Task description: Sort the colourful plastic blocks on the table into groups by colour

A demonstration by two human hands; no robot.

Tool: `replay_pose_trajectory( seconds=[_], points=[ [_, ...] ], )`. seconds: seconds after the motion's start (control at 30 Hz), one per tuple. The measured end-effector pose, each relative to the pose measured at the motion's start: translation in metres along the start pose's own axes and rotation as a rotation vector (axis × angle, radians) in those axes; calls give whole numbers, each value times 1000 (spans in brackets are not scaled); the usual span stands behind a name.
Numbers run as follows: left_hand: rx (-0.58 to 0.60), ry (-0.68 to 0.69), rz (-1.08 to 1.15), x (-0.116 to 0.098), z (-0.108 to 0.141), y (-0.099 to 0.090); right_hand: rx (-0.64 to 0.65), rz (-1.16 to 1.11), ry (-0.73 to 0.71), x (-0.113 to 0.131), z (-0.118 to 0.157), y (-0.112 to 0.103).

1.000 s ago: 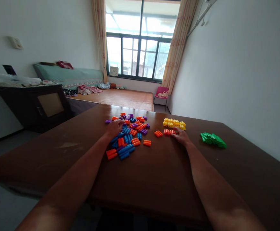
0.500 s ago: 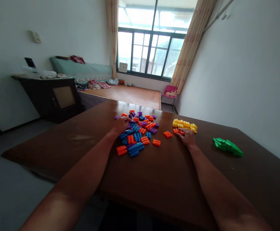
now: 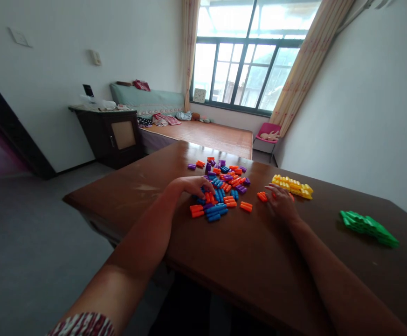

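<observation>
A loose pile of orange, blue and purple plastic pieces [image 3: 219,194] lies on the brown table [image 3: 203,247]. My left hand [image 3: 196,185] arches over the pile's left side, fingers bent down onto pieces there; what they pinch, if anything, is hidden. My right hand [image 3: 280,201] rests right of the pile with fingers spread, partly covering orange pieces. Another orange piece [image 3: 262,196] lies beside its fingertips, and one more [image 3: 246,206] sits nearer the pile. Just behind my right hand is a yellow block of joined pieces [image 3: 293,185].
A green block of joined pieces [image 3: 368,227] lies on the table at the right. Beyond the table stand a bed [image 3: 217,133], a dark cabinet [image 3: 101,140] and a pink chair [image 3: 268,132] below the window.
The view has turned left. My left hand has moved from the pile's far left side nearer to me, over the blue and orange pieces. My right hand's fingers now lie flatter over the orange pieces.
</observation>
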State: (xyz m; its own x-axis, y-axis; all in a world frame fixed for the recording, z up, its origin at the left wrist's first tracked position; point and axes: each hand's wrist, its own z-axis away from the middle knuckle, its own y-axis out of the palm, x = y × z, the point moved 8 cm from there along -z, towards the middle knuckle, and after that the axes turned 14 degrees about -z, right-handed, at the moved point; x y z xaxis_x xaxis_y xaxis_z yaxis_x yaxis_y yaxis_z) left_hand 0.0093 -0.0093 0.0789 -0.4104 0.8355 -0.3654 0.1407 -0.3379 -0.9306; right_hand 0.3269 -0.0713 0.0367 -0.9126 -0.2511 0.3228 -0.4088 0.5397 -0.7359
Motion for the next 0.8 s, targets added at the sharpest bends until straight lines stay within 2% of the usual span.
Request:
replay_pose_trajectory(
  seconds=[0.07,0.17,0.2,0.23,0.33,0.4,0.5,0.6,0.67,0.73,0.8],
  points=[
    [-53,-78,-105,5,-5,2,-24,-26,-29,3,0,-1],
    [-195,-197,-223,7,-6,-10,-67,-45,-72,12,0,-5],
    [-198,-214,-223,6,-4,-13,-64,-45,-89,16,0,-5],
    [-157,-215,-200,4,0,-14,-54,-43,-106,21,0,-5],
    [128,-228,-53,1,18,-4,-6,-22,-140,33,0,-4],
    [278,-299,47,2,30,5,14,-6,-143,37,1,-3],
    [353,-410,128,5,35,18,19,3,-138,36,1,-2],
    [360,-398,111,3,29,27,18,-14,-138,32,1,-2],
    [354,-352,91,2,28,27,14,-32,-128,30,1,-4],
    [307,-275,93,1,30,18,0,-60,-111,34,-1,-8],
    [201,-174,119,-3,32,1,-24,-114,-98,45,-4,-13]
  ],
)
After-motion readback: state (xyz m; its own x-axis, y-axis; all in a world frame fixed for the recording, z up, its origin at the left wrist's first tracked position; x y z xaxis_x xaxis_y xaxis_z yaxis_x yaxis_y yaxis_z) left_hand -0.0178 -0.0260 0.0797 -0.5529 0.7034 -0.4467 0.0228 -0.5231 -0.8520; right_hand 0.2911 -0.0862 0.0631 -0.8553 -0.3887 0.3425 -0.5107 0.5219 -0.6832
